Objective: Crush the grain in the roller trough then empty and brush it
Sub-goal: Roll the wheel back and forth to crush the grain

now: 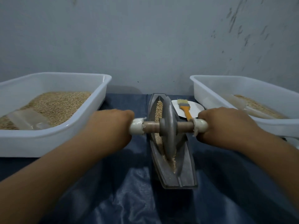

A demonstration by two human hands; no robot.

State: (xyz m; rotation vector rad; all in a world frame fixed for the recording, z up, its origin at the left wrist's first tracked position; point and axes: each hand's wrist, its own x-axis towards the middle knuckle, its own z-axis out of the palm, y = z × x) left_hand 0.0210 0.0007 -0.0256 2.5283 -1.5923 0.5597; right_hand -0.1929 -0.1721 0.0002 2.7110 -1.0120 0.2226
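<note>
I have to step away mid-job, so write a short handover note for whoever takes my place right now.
Left hand and right hand each grip a white-wrapped end of the wooden axle of the grey metal roller disc.
The disc stands in the grey boat-shaped metal trough, with tan grain along the groove.
Done: crushing under way.
Left: finish crushing, empty the trough, brush it with the orange-handled brush on the white round plate.

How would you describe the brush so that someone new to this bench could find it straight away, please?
Start at the metal trough in the middle of the blue cloth. Just right of its far end lies a white disc, before the right-hand white tub. The brush lies on it, the only thing with an orange handle and pale bristles.
</note>
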